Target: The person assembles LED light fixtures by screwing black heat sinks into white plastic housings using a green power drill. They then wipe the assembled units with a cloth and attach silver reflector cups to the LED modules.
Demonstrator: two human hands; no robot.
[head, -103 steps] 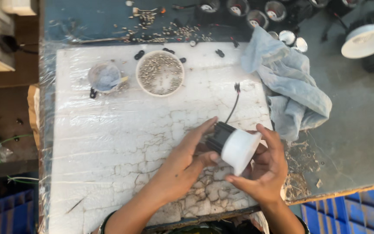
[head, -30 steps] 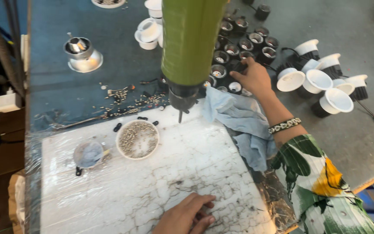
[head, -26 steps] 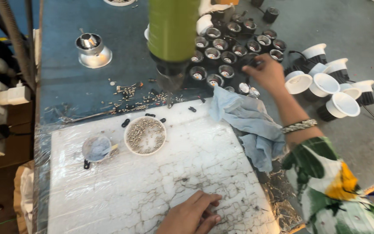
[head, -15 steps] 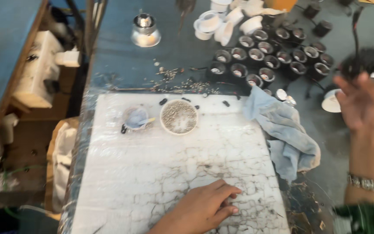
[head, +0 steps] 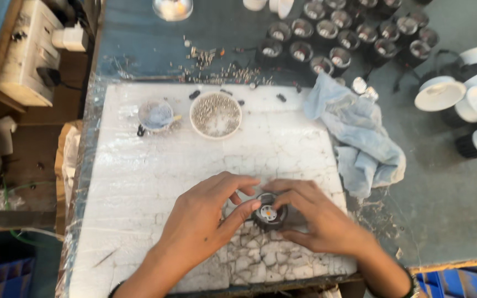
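While cupped from both sides, sits on the white foam pad point(head: 155, 182) on the table point(head: 448, 182): small black lamp housing point(head: 269, 212), newly fetched, left hand point(head: 208, 218) and right hand point(head: 318, 221) closed on it, below bowl of screws point(head: 215, 115).

Two bare forearms enter from the lower edge, with no sleeves over them; the left hand point(head: 205, 218) is bare, with no ring or glove, and a thin dark band shows at its wrist; the right hand point(head: 321, 221) is likewise bare, with a dark bracelet point(head: 409, 281) circling its wrist; fingernails short and plain.
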